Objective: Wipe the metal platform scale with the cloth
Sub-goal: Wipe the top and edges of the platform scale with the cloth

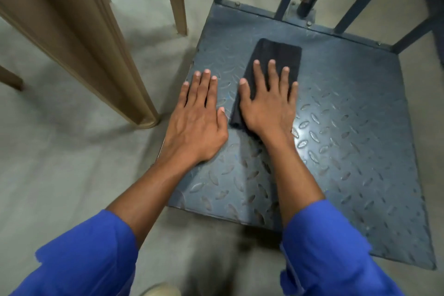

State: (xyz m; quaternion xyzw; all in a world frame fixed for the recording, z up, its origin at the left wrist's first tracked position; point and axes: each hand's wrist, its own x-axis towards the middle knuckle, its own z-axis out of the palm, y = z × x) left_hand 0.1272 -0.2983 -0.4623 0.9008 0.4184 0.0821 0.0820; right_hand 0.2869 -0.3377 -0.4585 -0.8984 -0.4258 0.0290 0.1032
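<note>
My right hand (266,106) lies flat with fingers spread and straight, pressing the folded black cloth (274,60) onto the metal platform scale (348,132), near its far left part. My left hand (197,120) rests palm-down beside it on the bare checker plate, fingers straight and holding nothing, close to the scale's left edge. Beige furniture legs (134,94) stand on the grey floor (60,163) just left of the scale.

A blue-grey diamond-plate metal platform scale (348,151) stands on the grey floor (72,163) beside beige furniture legs (96,60), a folded black cloth (276,55) atop it.
</note>
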